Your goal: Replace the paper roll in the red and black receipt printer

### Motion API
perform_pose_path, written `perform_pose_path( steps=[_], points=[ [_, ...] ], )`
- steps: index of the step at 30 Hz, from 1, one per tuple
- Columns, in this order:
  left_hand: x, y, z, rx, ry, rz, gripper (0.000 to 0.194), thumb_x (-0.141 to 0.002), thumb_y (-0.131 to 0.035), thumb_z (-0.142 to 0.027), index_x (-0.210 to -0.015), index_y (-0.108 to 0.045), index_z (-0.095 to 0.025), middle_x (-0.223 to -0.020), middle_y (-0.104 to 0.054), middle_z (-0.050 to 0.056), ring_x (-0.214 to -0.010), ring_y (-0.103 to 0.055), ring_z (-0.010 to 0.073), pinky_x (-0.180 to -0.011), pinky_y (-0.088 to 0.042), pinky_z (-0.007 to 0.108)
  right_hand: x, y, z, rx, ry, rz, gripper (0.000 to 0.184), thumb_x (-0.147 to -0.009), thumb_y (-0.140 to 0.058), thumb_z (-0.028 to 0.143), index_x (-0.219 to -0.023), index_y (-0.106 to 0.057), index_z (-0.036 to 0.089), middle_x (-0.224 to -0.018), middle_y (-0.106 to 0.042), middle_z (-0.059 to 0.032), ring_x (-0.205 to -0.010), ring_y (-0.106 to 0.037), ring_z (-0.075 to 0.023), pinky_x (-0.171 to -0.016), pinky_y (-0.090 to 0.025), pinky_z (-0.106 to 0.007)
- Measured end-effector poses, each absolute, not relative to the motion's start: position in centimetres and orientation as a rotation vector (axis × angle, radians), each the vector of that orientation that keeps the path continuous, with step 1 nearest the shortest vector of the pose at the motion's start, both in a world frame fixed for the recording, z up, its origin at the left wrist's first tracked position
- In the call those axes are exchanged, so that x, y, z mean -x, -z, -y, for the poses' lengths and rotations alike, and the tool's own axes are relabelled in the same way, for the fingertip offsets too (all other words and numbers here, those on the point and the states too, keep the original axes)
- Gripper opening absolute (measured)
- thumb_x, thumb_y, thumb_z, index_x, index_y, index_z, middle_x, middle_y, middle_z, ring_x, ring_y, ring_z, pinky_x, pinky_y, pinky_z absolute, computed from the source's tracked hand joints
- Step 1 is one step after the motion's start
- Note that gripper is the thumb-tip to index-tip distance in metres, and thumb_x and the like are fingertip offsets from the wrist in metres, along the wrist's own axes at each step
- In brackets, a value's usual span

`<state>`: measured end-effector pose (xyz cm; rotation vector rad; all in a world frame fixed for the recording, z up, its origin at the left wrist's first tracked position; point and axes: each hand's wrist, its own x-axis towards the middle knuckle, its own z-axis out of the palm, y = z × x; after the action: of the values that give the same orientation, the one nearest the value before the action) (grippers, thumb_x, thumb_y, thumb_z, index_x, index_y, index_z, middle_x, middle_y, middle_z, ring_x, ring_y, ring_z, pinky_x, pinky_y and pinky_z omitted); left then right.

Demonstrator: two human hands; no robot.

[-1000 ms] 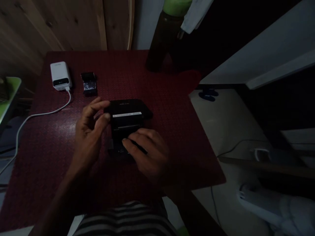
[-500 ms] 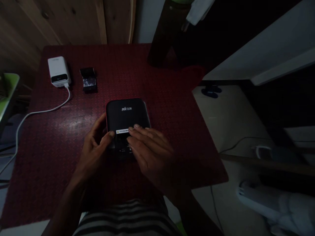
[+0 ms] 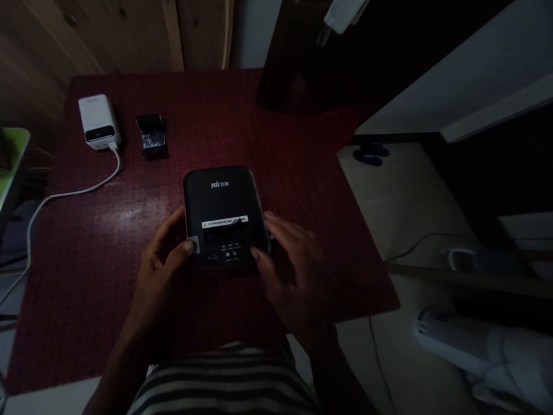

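A small black printer [image 3: 220, 202] with a white logo lies flat on the red table. Across its top runs a white warning label [image 3: 225, 221], with a dark slot just below it and small marked buttons near the front. My left hand [image 3: 166, 259] grips the left side, thumb on the front left corner beside a small pale tab [image 3: 196, 244]. Around the right side is my right hand [image 3: 294, 265], thumb at the front right edge and fingers along the far side. A dark sliver sticks up over the label; what it is, I cannot tell.
A white power bank [image 3: 97, 120] with a plugged-in white cable [image 3: 82, 191] lies at the back left of the red table [image 3: 207, 121]. Near it sits a small dark object with a silvery middle [image 3: 153, 138]. A dark upright cylinder [image 3: 280, 75] stands at the back.
My right hand has moved off the printer's top, to the right, and now holds its right side. The label, slot and buttons are uncovered. My left hand stays at the left side.
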<state>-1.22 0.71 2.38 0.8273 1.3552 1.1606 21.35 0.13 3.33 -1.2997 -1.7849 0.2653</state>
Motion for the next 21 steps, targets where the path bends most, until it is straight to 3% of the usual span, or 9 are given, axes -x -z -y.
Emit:
perform_pose_path(
  steps=[7,14,21],
  points=[
    [1.6,-2.6,-1.1,-0.936,-1.140,-1.347,0.057,-0.099,-0.089,-0.044,-0.155,-0.077,-0.038,-0.159,-0.076,0.005,-0.148,-0.072,0.0331,-0.117,-0.063,0.041,-20.3,-1.9,1.9,1.421,-0.500,1.656,0.066,-0.113,-0.072,0.034,-0.174,-0.046,0.027,-0.166,-0.070,-0.0183,-0.150,-0.072,-0.0327,-0.119,-0.068,-0.054],
    [0.5,-4.2,-1.2,-0.863,-1.110,-1.438,0.057,-0.096,-0.086,-0.039,-0.152,-0.079,-0.034,-0.154,-0.078,0.007,-0.142,-0.075,0.0357,-0.107,-0.068,0.042,-20.3,-1.6,1.8,1.432,-0.502,1.638,0.067,-0.113,-0.074,0.040,-0.173,-0.047,0.027,-0.161,-0.072,-0.0187,-0.147,-0.075,-0.0333,-0.117,-0.069,-0.055],
    [0.1,-4.8,-1.4,-0.800,-1.103,-1.450,0.055,-0.095,-0.084,-0.035,-0.149,-0.080,-0.032,-0.154,-0.079,0.006,-0.143,-0.074,0.0347,-0.113,-0.064,0.043,-20.1,-1.3,1.8,1.426,-0.503,1.614,0.069,-0.110,-0.078,0.037,-0.172,-0.048,0.028,-0.160,-0.073,-0.0175,-0.146,-0.075,-0.0322,-0.117,-0.069,-0.053]
  ],
)
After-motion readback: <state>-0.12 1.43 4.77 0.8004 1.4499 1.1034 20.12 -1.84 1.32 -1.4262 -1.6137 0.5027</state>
